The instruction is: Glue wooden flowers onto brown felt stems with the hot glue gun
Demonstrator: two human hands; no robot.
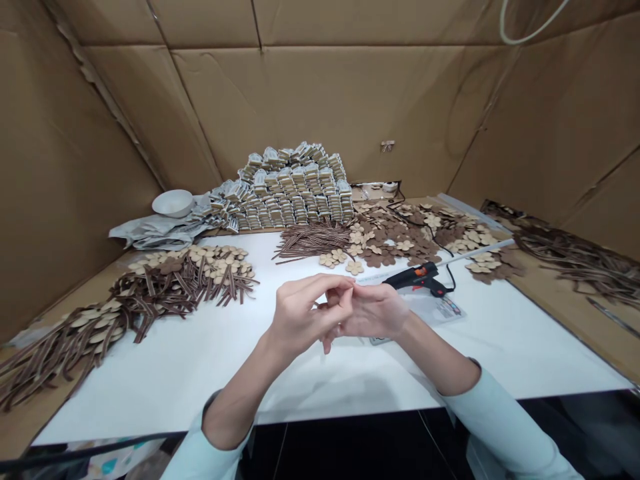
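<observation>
My left hand (307,310) and my right hand (373,310) meet above the front middle of the white board (200,380). Thumb and fingers of the left are bent into a pinch against the right hand's fingertips. Whatever lies between the fingertips, if anything, is too small or hidden to make out. Right beside my right hand lies a black glue gun (417,277) with orange parts, partly behind it. Beneath that wrist shows a printed card or packet (447,310). Beyond the hands are a bundle of brown strips (315,240) and cream flower cut-outs (355,267).
Stacked small pieces (295,193) rise at the back, near a white bowl (173,203) on grey plastic. Brown flower cut-outs (400,233) spread at back right. Flowers with strips attached (170,287) are heaped along the left. More strips (575,247) lie right, near tweezers (613,315). Cardboard walls surround the board.
</observation>
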